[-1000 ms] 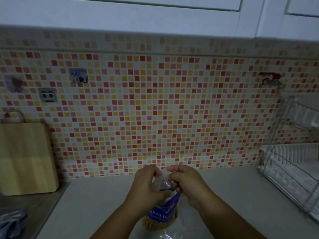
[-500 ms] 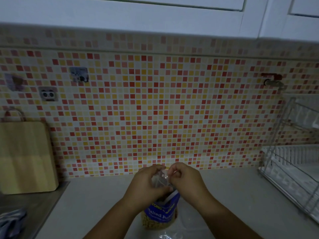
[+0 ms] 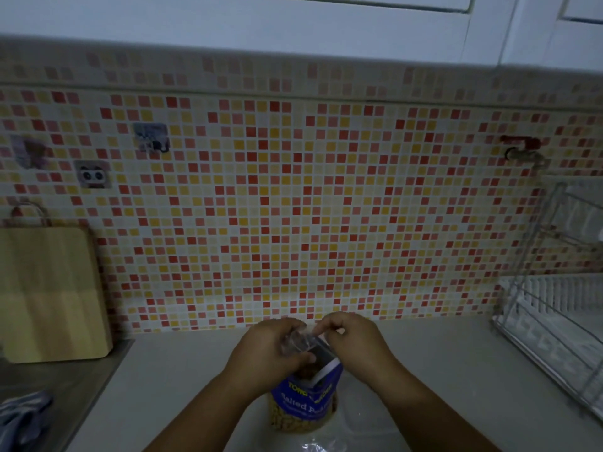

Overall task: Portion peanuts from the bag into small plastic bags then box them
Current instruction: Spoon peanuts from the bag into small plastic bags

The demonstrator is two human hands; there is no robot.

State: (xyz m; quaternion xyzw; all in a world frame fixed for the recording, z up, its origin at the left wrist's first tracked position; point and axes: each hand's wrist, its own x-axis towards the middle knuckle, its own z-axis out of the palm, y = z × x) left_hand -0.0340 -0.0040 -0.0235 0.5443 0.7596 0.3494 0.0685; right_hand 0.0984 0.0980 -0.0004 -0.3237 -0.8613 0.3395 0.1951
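A blue bag of salted peanuts [image 3: 305,404] stands upright on the grey counter [image 3: 440,370] at the bottom centre, its top open. Just above its mouth, both hands hold a small clear plastic bag [image 3: 298,344]. My left hand [image 3: 267,350] grips the small bag's left side with curled fingers. My right hand [image 3: 355,342] pinches its upper right edge. More crumpled clear plastic [image 3: 321,443] lies on the counter in front of the peanut bag. No box is in view.
A wooden cutting board [image 3: 49,295] leans on the tiled wall at left, beside a steel sink surface [image 3: 58,396] with a blue cloth [image 3: 19,419]. A wire dish rack [image 3: 554,305] stands at the right edge.
Both hands have stayed above the peanut bag, shifting their fingers slightly on the small clear bag. The peanut bag has not moved.
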